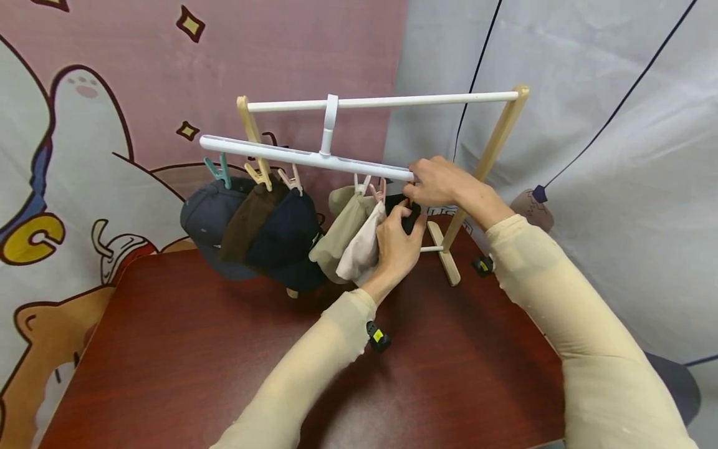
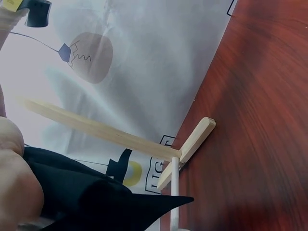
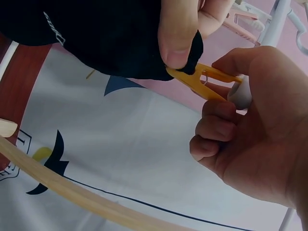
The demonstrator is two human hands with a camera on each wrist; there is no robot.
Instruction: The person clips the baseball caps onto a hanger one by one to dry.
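My left hand (image 1: 397,246) grips a black cloth piece (image 3: 110,38) with small white lettering, its thumb pressed on the edge. Close by, my right hand (image 1: 440,182) pinches a yellow clothespin (image 3: 219,74) between thumb and fingers, the tip of the clothespin right at the edge of the cloth. Both hands are under the right end of a white hanger (image 1: 280,154). From its left half hang a dark grey cap (image 1: 207,215), a brown cloth piece (image 1: 247,231) and a navy cap (image 1: 288,240). Beige cloth (image 1: 342,231) and pale pink cloth (image 1: 361,246) hang beside my left hand.
The hanger hooks on the white top bar (image 1: 426,100) of a rack with wooden posts (image 1: 499,143). Its wooden foot (image 1: 445,255) stands on the reddish-brown table (image 1: 196,362). Teal (image 1: 224,169), yellow and pink clothespins hold the hung things. Printed curtains stand behind.
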